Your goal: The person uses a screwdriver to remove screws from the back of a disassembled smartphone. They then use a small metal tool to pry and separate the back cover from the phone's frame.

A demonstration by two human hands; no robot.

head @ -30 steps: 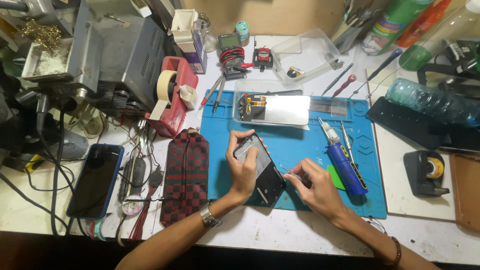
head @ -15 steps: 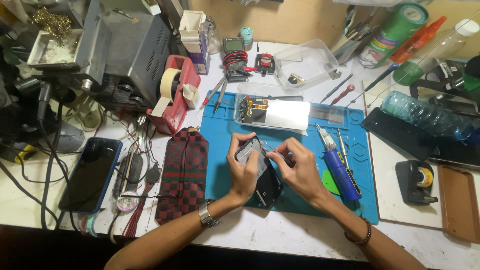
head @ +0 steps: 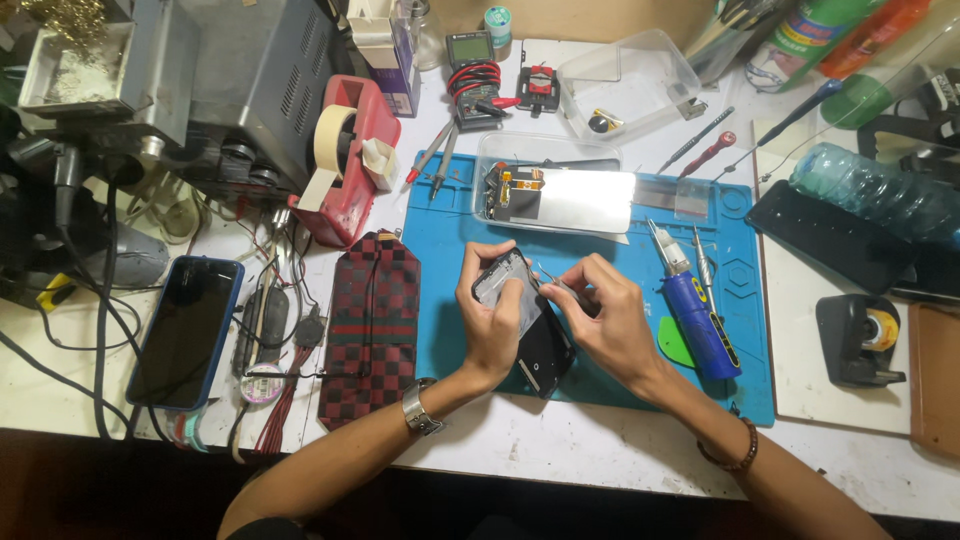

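Head view: left hand (head: 492, 318) curled, gripping dark phone (head: 540, 340); right hand (head: 605, 318) pinching tweezers (head: 556, 285) at phone's top.

left hand (head: 492, 318) gripping an opened-up black phone (head: 528, 325) over the blue mat (head: 450, 240) | right hand (head: 603, 312) pinching tweezers (head: 552, 284) at its top edge | blue screwdriver (head: 698, 315) just right
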